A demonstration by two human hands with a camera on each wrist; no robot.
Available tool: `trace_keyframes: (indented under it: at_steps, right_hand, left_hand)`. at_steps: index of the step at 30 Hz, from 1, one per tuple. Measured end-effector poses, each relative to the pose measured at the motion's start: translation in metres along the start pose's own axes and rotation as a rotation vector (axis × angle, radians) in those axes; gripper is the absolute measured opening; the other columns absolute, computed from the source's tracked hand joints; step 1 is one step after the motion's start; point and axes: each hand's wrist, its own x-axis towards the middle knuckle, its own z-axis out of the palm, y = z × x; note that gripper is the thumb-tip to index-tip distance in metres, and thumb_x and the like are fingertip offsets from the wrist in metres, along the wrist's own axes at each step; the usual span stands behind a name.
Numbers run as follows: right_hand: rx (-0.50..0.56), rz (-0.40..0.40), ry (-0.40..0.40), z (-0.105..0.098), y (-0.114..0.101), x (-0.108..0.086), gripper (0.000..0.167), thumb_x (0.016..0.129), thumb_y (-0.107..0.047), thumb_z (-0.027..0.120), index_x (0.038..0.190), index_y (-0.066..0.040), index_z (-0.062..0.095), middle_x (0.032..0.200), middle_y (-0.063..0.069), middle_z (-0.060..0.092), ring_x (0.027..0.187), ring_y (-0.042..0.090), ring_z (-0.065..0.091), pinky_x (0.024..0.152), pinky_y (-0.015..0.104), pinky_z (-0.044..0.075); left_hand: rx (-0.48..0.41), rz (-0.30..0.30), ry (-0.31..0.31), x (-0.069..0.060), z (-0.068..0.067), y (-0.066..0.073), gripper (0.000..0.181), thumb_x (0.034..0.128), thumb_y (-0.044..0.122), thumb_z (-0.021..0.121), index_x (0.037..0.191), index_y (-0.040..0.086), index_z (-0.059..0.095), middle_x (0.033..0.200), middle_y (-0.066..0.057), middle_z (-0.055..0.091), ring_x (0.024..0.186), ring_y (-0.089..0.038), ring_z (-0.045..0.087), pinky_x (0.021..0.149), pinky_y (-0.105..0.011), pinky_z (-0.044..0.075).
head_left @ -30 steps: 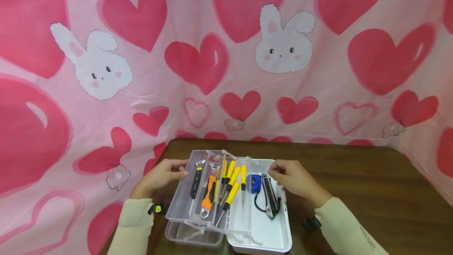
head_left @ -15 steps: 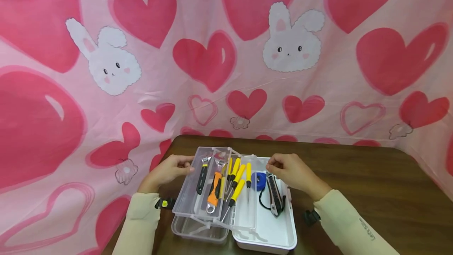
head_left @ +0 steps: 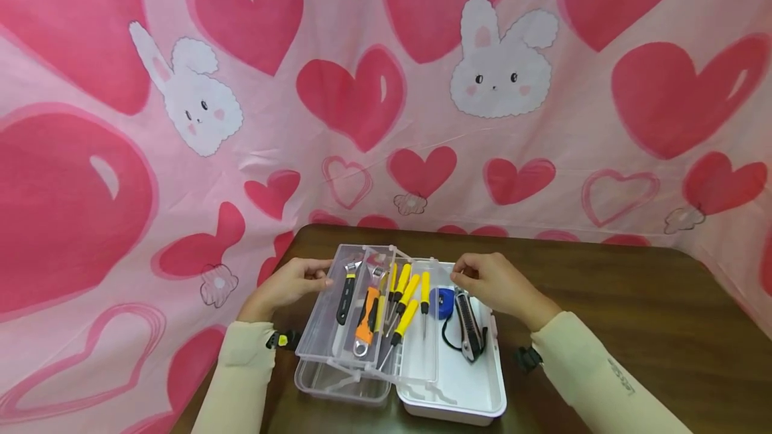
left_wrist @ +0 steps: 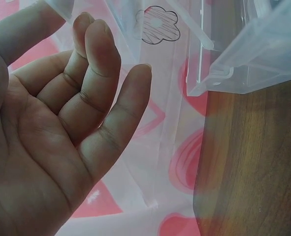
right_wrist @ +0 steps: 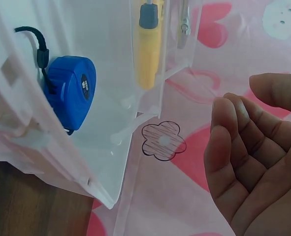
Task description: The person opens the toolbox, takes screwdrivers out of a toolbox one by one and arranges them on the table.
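Because the white box (head_left: 476, 380) stands short end toward the person, both its sides lie within easy reach of the hands. Left of its near end, a clear lid (head_left: 338, 390) rests low on the bench (head_left: 573, 300), seemingly folded out to make room for the trays above. Clear trays (head_left: 318, 333) stand out over the lid on plastic links (head_left: 443, 395), stepped sideways, likely so that the box's floor can be reached.

In the trays, a black wrench (head_left: 346, 300) and an orange wrench (head_left: 365, 320) lie lengthwise, a fit their long shape suits; yellow screwdrivers (head_left: 407, 317) lie toward the box, at mixed angles. On the box floor, a knife (head_left: 468, 327) lies near the right wall, close to a blue tape measure (head_left: 443, 301); these two are perhaps the bulkier pieces.

Farther along, the left hand (head_left: 295, 284) is at the trays' outer edge, thumb against the plastic, perhaps to steady it; I cannot tell whether it pinches, as the forefinger is hidden in the wrist view. The right hand (head_left: 497, 290), loosely bent and grasping nothing, hovers by the box's far right corner. Behind hangs a pink cloth (head_left: 464, 142) with hearts and rabbits.
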Motion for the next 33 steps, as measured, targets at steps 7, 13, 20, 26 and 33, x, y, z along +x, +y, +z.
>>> trace_keyframes:
  at_steps: [7, 13, 20, 26, 33]
  right_hand:
    - [-0.002, 0.023, -0.013, 0.003, -0.005, 0.003, 0.011, 0.091, -0.03, 0.069, 0.096, -0.02, 0.068, 0.069, -0.006, 0.058, 0.061, 0.017, 0.053, 0.054, 0.03, 0.05]
    - [-0.004, 0.008, -0.014, 0.002, -0.006, 0.007, 0.012, 0.092, -0.028, 0.069, 0.098, -0.018, 0.068, 0.069, -0.006, 0.059, 0.061, 0.016, 0.054, 0.054, 0.03, 0.051]
    - [-0.006, 0.03, -0.007, 0.002, -0.012, 0.015, 0.016, 0.091, -0.029, 0.069, 0.101, -0.017, 0.069, 0.072, -0.005, 0.059, 0.063, 0.017, 0.055, 0.054, 0.029, 0.051]
    - [-0.026, 0.038, -0.019, 0.008, -0.017, 0.022, 0.016, 0.091, -0.029, 0.069, 0.102, -0.017, 0.069, 0.072, -0.005, 0.059, 0.064, 0.017, 0.055, 0.055, 0.029, 0.05]
    - [-0.079, 0.052, -0.005, 0.006, -0.019, 0.026, 0.017, 0.09, -0.029, 0.07, 0.101, -0.016, 0.069, 0.075, -0.004, 0.06, 0.066, 0.017, 0.054, 0.056, 0.028, 0.05]
  left_hand:
    - [-0.021, -0.024, -0.011, -0.005, 0.001, 0.0, 0.06, 0.0866, 0.029, 0.075, 0.138, 0.004, 0.055, 0.083, -0.006, 0.06, 0.087, -0.024, 0.058, 0.081, -0.035, 0.05]
    - [-0.028, 0.003, -0.017, -0.003, 0.001, 0.001, 0.057, 0.0874, 0.026, 0.074, 0.137, 0.004, 0.056, 0.082, -0.007, 0.06, 0.084, -0.024, 0.057, 0.075, -0.033, 0.049]
    - [-0.017, 0.0, 0.001, -0.001, -0.001, 0.0, 0.058, 0.0869, 0.028, 0.075, 0.137, 0.004, 0.056, 0.082, -0.006, 0.061, 0.085, -0.024, 0.058, 0.077, -0.034, 0.05]
    - [-0.031, 0.016, -0.014, -0.003, -0.003, 0.001, 0.055, 0.0883, 0.021, 0.073, 0.137, 0.001, 0.055, 0.083, -0.007, 0.059, 0.083, -0.024, 0.057, 0.073, -0.031, 0.049]
    - [-0.06, 0.022, -0.03, -0.002, -0.002, 0.002, 0.056, 0.0888, 0.022, 0.073, 0.138, 0.001, 0.054, 0.084, -0.008, 0.06, 0.084, -0.025, 0.058, 0.074, -0.031, 0.05]
